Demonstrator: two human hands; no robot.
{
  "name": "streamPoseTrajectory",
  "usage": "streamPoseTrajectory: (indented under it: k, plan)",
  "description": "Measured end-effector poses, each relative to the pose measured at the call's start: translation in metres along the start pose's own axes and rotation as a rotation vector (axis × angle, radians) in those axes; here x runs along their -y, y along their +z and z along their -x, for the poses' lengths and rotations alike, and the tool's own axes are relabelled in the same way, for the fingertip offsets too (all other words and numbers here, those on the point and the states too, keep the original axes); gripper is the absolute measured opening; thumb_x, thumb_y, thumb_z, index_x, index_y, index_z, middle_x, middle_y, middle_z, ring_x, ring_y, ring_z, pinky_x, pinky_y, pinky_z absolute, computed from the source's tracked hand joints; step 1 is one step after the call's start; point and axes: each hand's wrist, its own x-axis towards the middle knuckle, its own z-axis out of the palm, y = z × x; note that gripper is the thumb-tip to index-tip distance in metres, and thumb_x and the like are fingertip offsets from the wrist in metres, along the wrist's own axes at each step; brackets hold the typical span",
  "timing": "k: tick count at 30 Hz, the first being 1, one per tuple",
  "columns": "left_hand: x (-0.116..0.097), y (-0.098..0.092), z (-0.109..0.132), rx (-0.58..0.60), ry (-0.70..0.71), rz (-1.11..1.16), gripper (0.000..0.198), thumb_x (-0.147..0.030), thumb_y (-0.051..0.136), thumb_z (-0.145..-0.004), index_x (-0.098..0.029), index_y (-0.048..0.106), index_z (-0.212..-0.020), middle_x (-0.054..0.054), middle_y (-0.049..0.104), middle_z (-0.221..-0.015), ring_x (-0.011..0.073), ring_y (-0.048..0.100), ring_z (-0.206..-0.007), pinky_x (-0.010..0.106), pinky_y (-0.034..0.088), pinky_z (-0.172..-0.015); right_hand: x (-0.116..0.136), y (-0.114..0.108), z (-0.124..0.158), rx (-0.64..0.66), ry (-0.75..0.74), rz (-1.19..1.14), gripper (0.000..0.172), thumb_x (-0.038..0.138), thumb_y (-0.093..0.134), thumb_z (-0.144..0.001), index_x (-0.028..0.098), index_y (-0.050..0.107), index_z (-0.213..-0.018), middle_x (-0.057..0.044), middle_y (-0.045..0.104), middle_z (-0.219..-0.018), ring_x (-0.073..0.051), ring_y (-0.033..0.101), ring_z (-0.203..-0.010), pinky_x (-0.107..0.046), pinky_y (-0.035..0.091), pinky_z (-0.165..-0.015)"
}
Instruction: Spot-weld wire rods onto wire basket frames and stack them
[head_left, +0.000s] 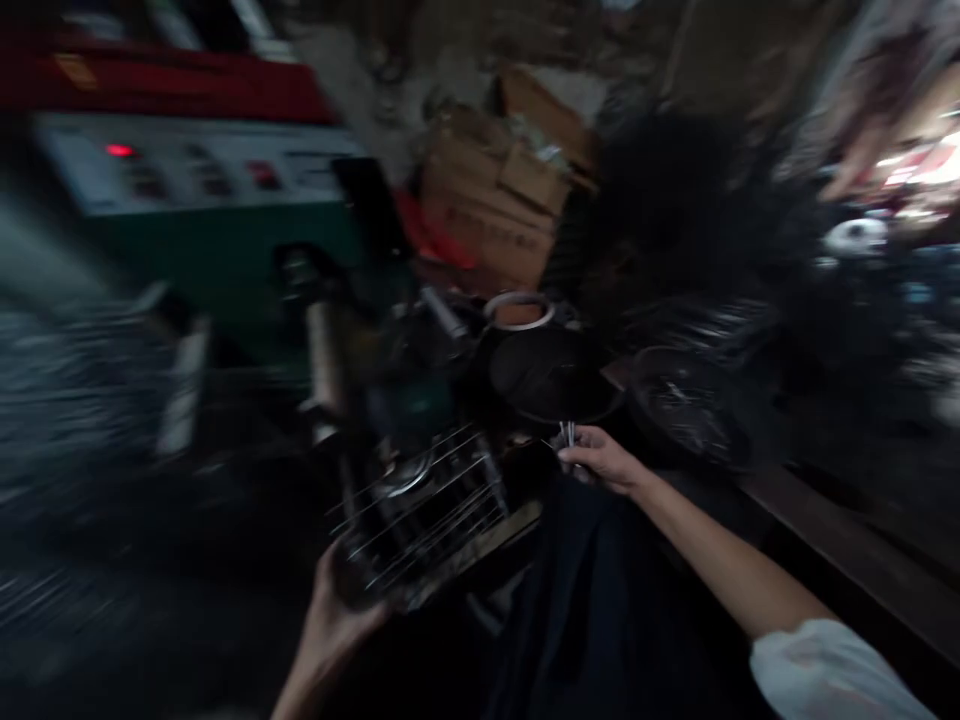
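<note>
My right hand is closed around several thin metal rods, whose tips stick up past the fingers. At the lower left, my left hand is wrapped round the near left corner of a wire rack. A round shiny metal piece lies at the rack's far side. Motion blur and dim light hide fine detail on both hands. Just beyond my right hand is a dark round pan.
A green and white machine with a red light stands at the left. Cardboard boxes are at the back. A white-rimmed bowl sits behind the pan. To the right, a dark basin holds thin metal pieces.
</note>
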Motion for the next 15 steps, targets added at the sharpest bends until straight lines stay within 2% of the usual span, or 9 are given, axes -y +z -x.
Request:
streamPoseTrajectory:
  k: [2, 3, 4, 6, 8, 11, 15]
  plan:
    - [0.003, -0.013, 0.016, 0.070, -0.053, 0.130, 0.114, -0.044, 0.095, -0.041, -0.026, 0.035, -0.137, 0.012, 0.066, -0.117, 0.0373, 0.067, -0.108, 0.057, 0.056, -0.094, 0.030, 0.038, 0.004, 0.306, -0.028, -0.002, 0.037, 0.044, 0.075, -0.080, 0.014, 0.068, -0.099, -0.004, 0.071, -0.073, -0.010, 0.060, -0.048, -0.020, 0.046, -0.044]
    - [0.005, -0.017, 0.020, 0.112, -0.053, 0.174, 0.114, -0.041, 0.094, -0.047, -0.026, 0.030, -0.141, 0.014, 0.063, -0.124, 0.0365, 0.064, -0.115, 0.057, 0.052, -0.100, 0.044, 0.054, 0.006, 0.461, -0.037, 0.027, 0.037, 0.044, 0.073, -0.084, 0.013, 0.069, -0.105, -0.007, 0.074, -0.084, -0.014, 0.068, -0.060, -0.023, 0.053, -0.054]
    - [0.007, -0.019, 0.023, 0.095, -0.037, 0.202, 0.115, -0.039, 0.095, -0.047, -0.026, 0.029, -0.141, 0.015, 0.060, -0.128, 0.0368, 0.062, -0.120, 0.058, 0.049, -0.103, 0.056, 0.069, 0.008, 0.590, -0.067, 0.079, 0.038, 0.044, 0.070, -0.087, 0.013, 0.070, -0.110, -0.010, 0.075, -0.094, -0.017, 0.071, -0.073, -0.027, 0.057, -0.065]
    - [0.010, -0.022, 0.025, 0.097, -0.021, 0.235, 0.115, -0.034, 0.094, -0.050, -0.027, 0.026, -0.142, 0.017, 0.052, -0.137, 0.0372, 0.055, -0.128, 0.059, 0.043, -0.109, 0.072, 0.096, 0.007, 0.737, -0.196, 0.281, 0.035, 0.043, 0.066, -0.091, 0.016, 0.071, -0.114, -0.008, 0.075, -0.102, -0.020, 0.071, -0.090, -0.031, 0.057, -0.080]
    - [0.013, -0.023, 0.027, 0.101, -0.001, 0.263, 0.113, -0.030, 0.093, -0.052, -0.028, 0.026, -0.143, 0.017, 0.046, -0.143, 0.0373, 0.051, -0.132, 0.060, 0.039, -0.112, 0.075, 0.119, 0.004, 0.749, -0.398, 0.511, 0.027, 0.039, 0.061, -0.096, 0.019, 0.073, -0.109, -0.005, 0.075, -0.098, -0.019, 0.070, -0.090, -0.030, 0.054, -0.082]
    - [0.016, -0.025, 0.030, 0.113, 0.035, 0.310, 0.112, -0.026, 0.093, -0.051, -0.028, 0.027, -0.142, 0.015, 0.045, -0.143, 0.0371, 0.051, -0.132, 0.061, 0.037, -0.113, 0.059, 0.146, -0.007, 0.669, -0.697, 0.764, 0.023, 0.030, 0.053, -0.101, 0.018, 0.071, -0.101, -0.005, 0.072, -0.092, -0.017, 0.067, -0.085, -0.030, 0.051, -0.080]
    - [0.022, -0.028, 0.029, 0.091, 0.048, 0.334, 0.114, -0.027, 0.094, -0.048, -0.028, 0.029, -0.142, 0.015, 0.046, -0.141, 0.0372, 0.050, -0.132, 0.060, 0.037, -0.114, 0.031, 0.162, -0.017, 0.572, -0.961, 1.070, 0.019, 0.022, 0.050, -0.101, 0.017, 0.068, -0.101, -0.006, 0.070, -0.089, -0.019, 0.064, -0.083, -0.042, 0.047, -0.097]
